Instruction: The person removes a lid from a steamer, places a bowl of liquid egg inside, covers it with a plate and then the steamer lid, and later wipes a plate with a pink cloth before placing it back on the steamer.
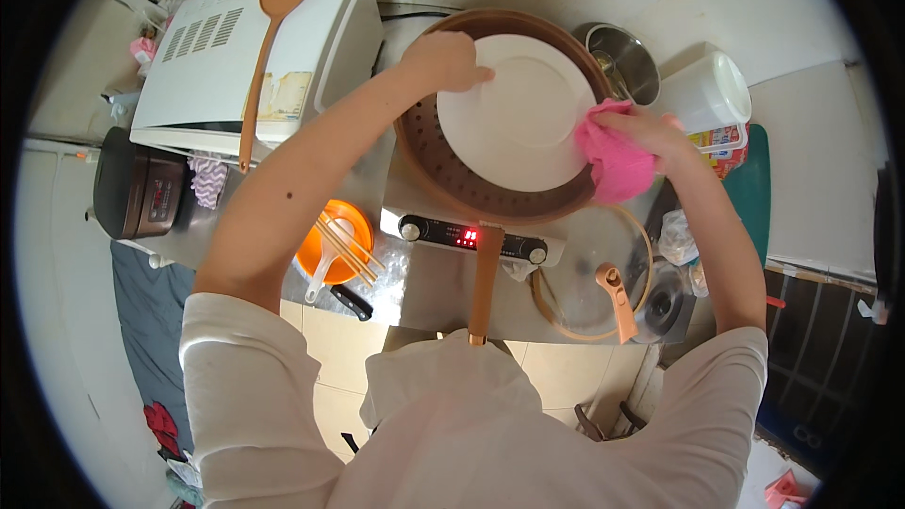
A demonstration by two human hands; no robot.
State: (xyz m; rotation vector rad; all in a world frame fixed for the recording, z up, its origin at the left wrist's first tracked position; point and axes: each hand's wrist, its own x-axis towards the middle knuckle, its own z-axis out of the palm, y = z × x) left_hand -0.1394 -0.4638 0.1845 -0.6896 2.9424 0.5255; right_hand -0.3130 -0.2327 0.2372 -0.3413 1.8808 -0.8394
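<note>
A round white plate (495, 134) is tilted within the rim of a brown pan (431, 184), above a perforated steamer surface (422, 129). My left hand (445, 62) grips the plate's upper left edge, the thumb lying on its face. At the plate's right edge my right hand (647, 131) holds a pink cloth (619, 155), which is pressed around the rim. The pan stands on an induction cooker (470, 235) whose red display is lit, and its long handle (485, 283) points toward me.
A glass lid (580, 290) with an upright handle lies right of the cooker. A brown spatula (269, 49) rests on a white microwave (212, 35). An orange bowl (360, 226) with chopsticks and a knife (351, 302) sit left. A steel pot (633, 49) and white jug (707, 88) stand behind right.
</note>
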